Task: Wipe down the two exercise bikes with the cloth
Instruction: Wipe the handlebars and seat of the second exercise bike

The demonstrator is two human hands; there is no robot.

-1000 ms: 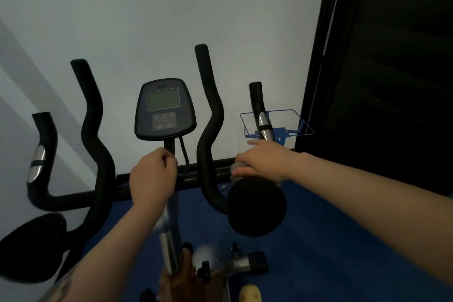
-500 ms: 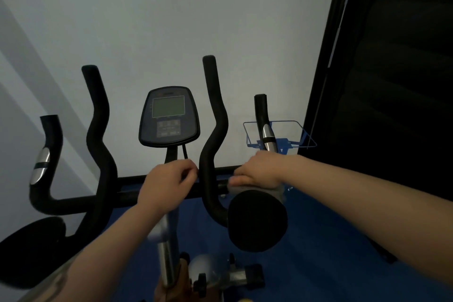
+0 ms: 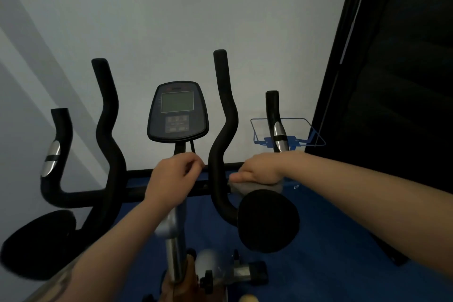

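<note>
R hand (image 3: 261,171) is down on the grey cloth (image 3: 255,187), fingers laid flat and pressing it onto the exercise bike's handlebar crossbar (image 3: 137,193), just right of the inner upright grip (image 3: 224,115) and right above the round black elbow pad (image 3: 268,220). L hand (image 3: 171,179) sits at the crossbar centre over the chrome post (image 3: 174,247), fingers curled round it, below the console (image 3: 177,111). Blue wire rack (image 3: 313,130) behind, near the wall. Blue floor (image 3: 331,252) underneath.
</note>
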